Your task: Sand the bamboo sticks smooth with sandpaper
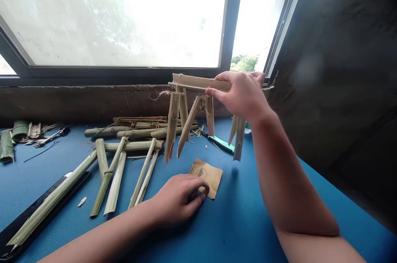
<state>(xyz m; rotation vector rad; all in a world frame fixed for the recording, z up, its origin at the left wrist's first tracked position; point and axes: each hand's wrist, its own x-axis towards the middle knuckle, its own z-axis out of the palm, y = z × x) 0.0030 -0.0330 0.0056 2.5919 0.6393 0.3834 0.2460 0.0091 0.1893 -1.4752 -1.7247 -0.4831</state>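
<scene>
My right hand (243,94) is closed on the top bar of a small bamboo frame (189,106) and holds it above the blue table (235,221). Several split bamboo legs hang down from the bar, tied with fibre. My left hand (180,197) rests on the table below the frame. Its fingers are curled and pinch the near edge of a small brown paper piece (208,174) that lies flat.
Split bamboo strips (114,176) lie scattered left of my hands, with a bundle of longer stalks (136,128) behind them. A teal-handled tool (221,143) lies under the frame. A black flat object (34,213) sits at the left edge. Green bamboo pieces (12,137) lie far left. The window sill (93,99) runs behind.
</scene>
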